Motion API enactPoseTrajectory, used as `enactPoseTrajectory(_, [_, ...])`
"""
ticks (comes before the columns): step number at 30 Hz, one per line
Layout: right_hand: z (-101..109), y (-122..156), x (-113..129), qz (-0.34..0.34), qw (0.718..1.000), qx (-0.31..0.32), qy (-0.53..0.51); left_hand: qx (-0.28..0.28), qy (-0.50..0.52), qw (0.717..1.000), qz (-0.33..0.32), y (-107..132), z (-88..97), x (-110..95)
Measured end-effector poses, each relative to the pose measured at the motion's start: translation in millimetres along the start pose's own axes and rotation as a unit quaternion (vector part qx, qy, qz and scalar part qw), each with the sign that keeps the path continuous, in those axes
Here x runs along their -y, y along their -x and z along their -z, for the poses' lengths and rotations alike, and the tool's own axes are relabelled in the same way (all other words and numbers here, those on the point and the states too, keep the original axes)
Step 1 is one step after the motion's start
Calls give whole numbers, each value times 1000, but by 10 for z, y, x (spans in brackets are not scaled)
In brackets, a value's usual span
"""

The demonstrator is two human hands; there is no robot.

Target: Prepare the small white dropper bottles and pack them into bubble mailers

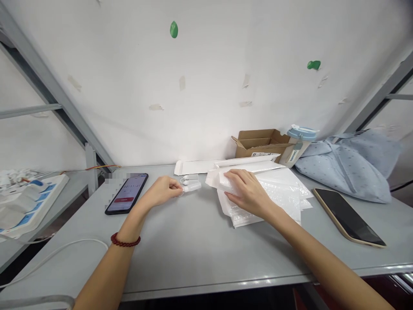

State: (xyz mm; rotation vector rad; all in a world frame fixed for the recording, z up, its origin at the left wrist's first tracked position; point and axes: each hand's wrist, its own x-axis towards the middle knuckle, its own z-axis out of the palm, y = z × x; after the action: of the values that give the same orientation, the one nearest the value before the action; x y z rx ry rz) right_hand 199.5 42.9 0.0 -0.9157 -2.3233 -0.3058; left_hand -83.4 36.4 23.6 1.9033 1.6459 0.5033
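My left hand (162, 190) rests on the grey table (193, 249), fingers pinched on the end of a small white tube-shaped item (192, 187). One or two similar white pieces (189, 177) lie just behind it. My right hand (245, 191) lies on a stack of clear bubble-wrap bags (277, 193), fingers curled round the top bag's left edge. A red bead bracelet (125, 242) sits on my left wrist.
A black phone (127, 193) with a lit screen lies left of my left hand. A flat white carton (206, 165), an open cardboard box (261, 143), a blue-lidded cup (298, 144) and a blue bag (351, 165) stand behind. A dark tablet (348, 216) lies right; a power strip (30, 202) left.
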Motion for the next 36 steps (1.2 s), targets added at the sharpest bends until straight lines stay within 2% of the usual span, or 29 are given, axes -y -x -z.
enactPoseTrajectory(3, [-1, -2, 0, 0, 1000, 6, 4, -40, 74, 996, -6, 62, 81, -74])
enactPoseTrajectory(6, [-4, -1, 3, 5, 1000, 15, 1, -59, 116, 991, -30, 90, 77, -140])
enactPoseTrajectory(13, [-14, 9, 45, 31, 999, 23, -4, -57, 129, 987, -82, 35, -167, -214])
enactPoseTrajectory(19, [-9, 10, 97, 58, 998, 15, -10, -73, 178, 971, -144, 31, -413, -324])
enactPoseTrajectory(24, [-17, 17, 100, 64, 998, 18, -15, -19, 197, 964, -177, 53, -566, -399])
enactPoseTrajectory(26, [-16, 15, 93, 61, 998, 18, -17, -25, 197, 966, -167, 48, -552, -396])
enactPoseTrajectory(30, [2, 5, 66, 50, 998, 9, -20, -114, 172, 975, -79, -8, -386, -289])
enactPoseTrajectory(32, [13, 2, 47, 43, 999, 3, -18, -146, 120, 982, -31, -52, -279, -169])
enactPoseTrajectory(34, [21, 2, 30, 37, 999, -1, -17, -139, 22, 990, -16, -92, -196, -19])
enactPoseTrajectory(36, [26, 4, 16, 33, 999, -1, -17, -110, -89, 990, -24, -116, -154, 126])
